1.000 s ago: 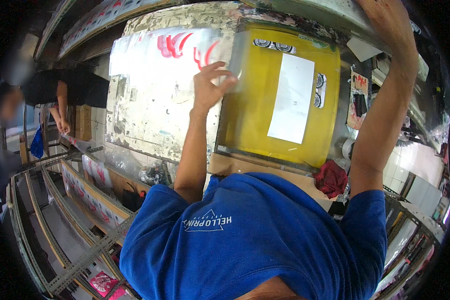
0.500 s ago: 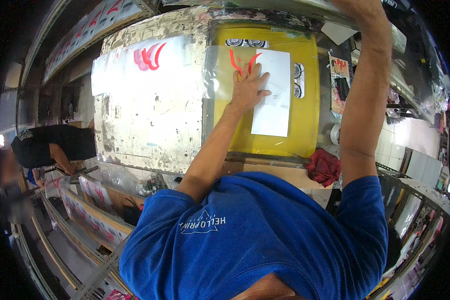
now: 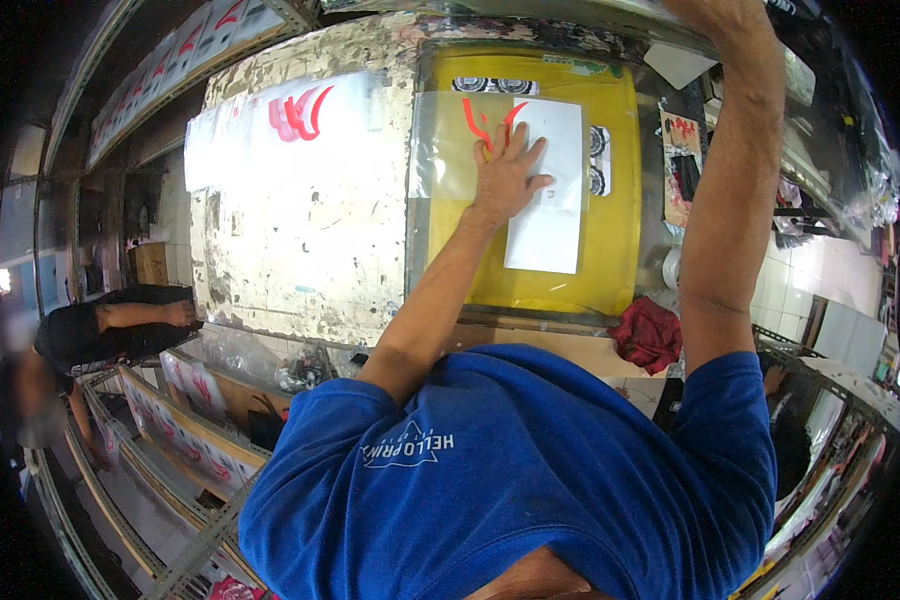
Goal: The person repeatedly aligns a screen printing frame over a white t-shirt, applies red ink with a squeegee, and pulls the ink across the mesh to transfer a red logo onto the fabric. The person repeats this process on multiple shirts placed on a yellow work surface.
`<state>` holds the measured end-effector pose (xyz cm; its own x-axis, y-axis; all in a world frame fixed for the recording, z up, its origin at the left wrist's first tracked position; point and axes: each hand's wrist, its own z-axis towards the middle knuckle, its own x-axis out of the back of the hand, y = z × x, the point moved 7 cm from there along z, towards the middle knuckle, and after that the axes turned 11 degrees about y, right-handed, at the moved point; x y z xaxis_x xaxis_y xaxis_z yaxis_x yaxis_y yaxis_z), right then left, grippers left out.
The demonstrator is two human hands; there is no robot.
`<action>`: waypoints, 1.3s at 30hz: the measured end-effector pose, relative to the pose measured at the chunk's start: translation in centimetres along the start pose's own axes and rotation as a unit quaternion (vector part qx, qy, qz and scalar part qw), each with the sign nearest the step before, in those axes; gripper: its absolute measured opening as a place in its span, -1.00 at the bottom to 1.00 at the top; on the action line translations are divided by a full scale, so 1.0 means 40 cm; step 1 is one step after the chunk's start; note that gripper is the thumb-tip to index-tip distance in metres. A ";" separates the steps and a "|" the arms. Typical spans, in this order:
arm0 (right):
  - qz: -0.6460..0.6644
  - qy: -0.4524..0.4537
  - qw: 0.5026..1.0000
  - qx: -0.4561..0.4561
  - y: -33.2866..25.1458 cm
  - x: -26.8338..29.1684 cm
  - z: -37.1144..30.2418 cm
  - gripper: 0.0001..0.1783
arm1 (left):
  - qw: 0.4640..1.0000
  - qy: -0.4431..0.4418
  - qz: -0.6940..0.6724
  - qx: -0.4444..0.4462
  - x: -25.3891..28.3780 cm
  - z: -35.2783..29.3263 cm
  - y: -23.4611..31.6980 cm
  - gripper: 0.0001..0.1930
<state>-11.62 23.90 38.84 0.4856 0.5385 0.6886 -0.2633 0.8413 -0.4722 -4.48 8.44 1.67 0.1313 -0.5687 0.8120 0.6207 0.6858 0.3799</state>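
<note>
My left hand (image 3: 511, 178) lies flat with fingers spread on a clear plastic sheet (image 3: 440, 150) and a white paper (image 3: 545, 240). Beneath these is a yellow panel (image 3: 610, 270), probably a printing screen. Red curved marks (image 3: 510, 118) show just beyond my fingertips. Up past the right side of the panel reaches my right forearm (image 3: 735, 180). Only the edge of my right hand (image 3: 705, 10) shows at the top rim, so its fingers are hidden. Black-and-white printed pieces (image 3: 598, 160) show beside the paper.
To the left, a pale, paint-stained board (image 3: 300, 230) bears plastic sheets with red marks (image 3: 300, 113). A dark red cloth (image 3: 648, 335) lies at the panel's near right corner. Racks of printed sheets (image 3: 185, 410) stand at left. A co-worker (image 3: 80, 330) is beside them.
My left hand has shifted slightly to the right, still flat on the sheet. The co-worker at left has changed posture, one arm now stretched toward the board. My right arm has hardly moved.
</note>
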 end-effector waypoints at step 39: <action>-0.138 -0.098 0.985 0.018 0.202 -0.503 -0.666 -0.23 | 0.966 0.151 -0.026 0.207 0.293 -0.391 -0.132 -0.29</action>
<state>-1.30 18.58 6.50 0.3735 0.2857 0.8825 -0.1751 0.9560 -0.2354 5.89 -8.93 2.26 0.3671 -0.6703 0.6450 0.2773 0.7407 0.6119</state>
